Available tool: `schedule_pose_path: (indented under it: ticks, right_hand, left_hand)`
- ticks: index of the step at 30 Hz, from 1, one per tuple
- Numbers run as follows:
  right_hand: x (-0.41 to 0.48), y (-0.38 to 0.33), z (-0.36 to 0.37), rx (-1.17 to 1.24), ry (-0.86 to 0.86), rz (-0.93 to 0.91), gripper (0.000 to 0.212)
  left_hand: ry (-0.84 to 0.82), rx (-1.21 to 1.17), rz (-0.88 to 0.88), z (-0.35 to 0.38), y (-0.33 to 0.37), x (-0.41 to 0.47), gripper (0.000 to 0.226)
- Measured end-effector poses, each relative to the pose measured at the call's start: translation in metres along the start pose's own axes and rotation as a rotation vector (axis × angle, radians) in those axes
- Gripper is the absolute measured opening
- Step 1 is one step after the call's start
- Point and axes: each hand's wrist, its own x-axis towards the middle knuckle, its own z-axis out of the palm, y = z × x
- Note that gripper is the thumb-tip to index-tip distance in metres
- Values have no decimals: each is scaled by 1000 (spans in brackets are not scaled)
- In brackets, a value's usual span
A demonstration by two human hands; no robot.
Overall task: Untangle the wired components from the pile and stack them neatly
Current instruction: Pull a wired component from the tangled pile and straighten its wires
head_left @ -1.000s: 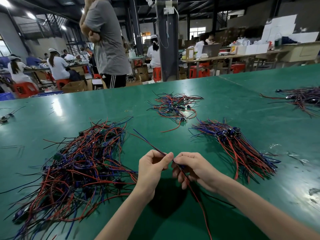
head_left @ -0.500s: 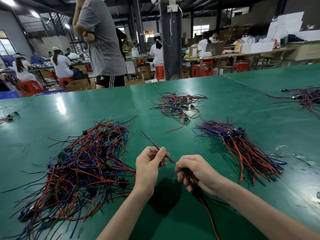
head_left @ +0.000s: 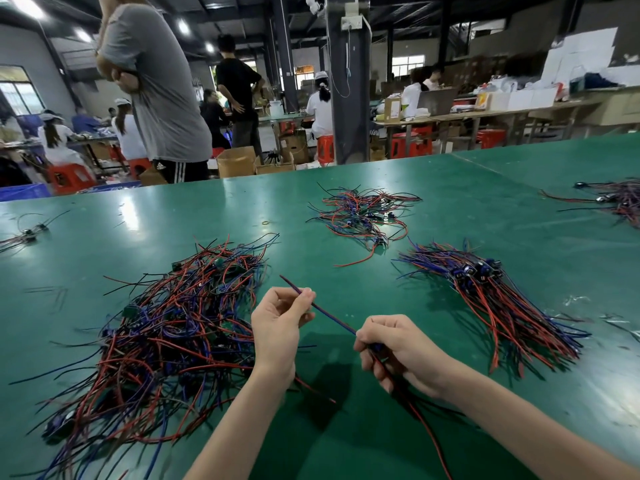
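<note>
A big tangled pile of red, blue and black wired components lies on the green table at the left. To the right lies a neat stack with its wires aligned. Between them I hold one wired component stretched straight above the table. My left hand pinches its blue and purple wires near their far end. My right hand grips the component's body, and its red and black wires trail down past my wrist.
A smaller loose pile lies farther back at the centre. Another bundle sits at the right edge, and a few components at the far left. A person in a grey shirt stands at the table's far edge.
My hands have moved apart along the wires, so the component is now drawn out straight between them. The view has tilted up slightly.
</note>
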Motion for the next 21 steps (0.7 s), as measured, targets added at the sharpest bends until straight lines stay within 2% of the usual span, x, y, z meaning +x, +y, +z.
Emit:
schedule_pose_path:
  ticks: [11,17,21]
  right_hand:
    - [-1,-2,-5,-17,13,-15,23]
    - [-1,-1,-7,-32,31,0,22]
    - [0,-1,-8,-48,50,4,21]
  left_hand:
    - [68,58,31,-5,-6,7,21]
    - [87,248,183,-10,-8,7,16]
    - [109,267,207,-9,-5,5,19]
